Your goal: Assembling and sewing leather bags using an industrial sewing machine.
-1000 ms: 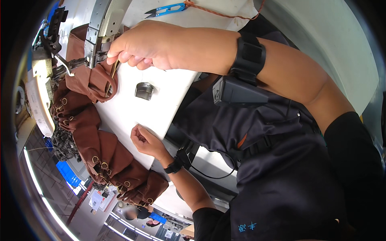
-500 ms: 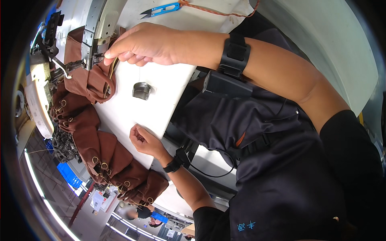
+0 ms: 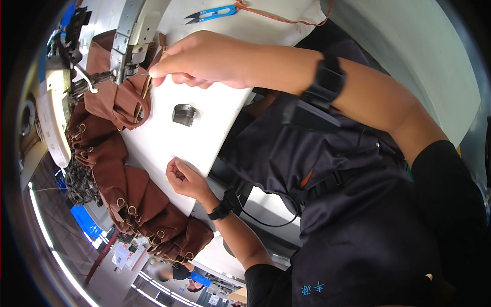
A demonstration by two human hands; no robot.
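Observation:
At the upper left, my right hand [image 3: 192, 61] is closed in a pinch beside the metal needle end of a sewing machine [image 3: 123, 59]. A faint thread [image 3: 142, 75] seems to run from the machine to my fingertips. Under the machine lies a brown leather bag [image 3: 115, 105] with a curved strap and a strip of zipper. My left hand [image 3: 185, 179] rests at the table edge with its fingers loosely curled, and nothing shows in it. On the white table [image 3: 156, 135] between my hands sits a small dark, shiny curved piece [image 3: 184, 115].
More brown leather pieces with brass rings [image 3: 138, 204] lie heaped along the table's left side. Blue thread snips [image 3: 210, 14] tied to an orange cord [image 3: 281, 16] lie at the top. Further off, a person [image 3: 174, 271] is at the lower left.
My right hand has drawn a little to the right, away from the machine, still pinched. The left hand stays in place. The view has shifted slightly.

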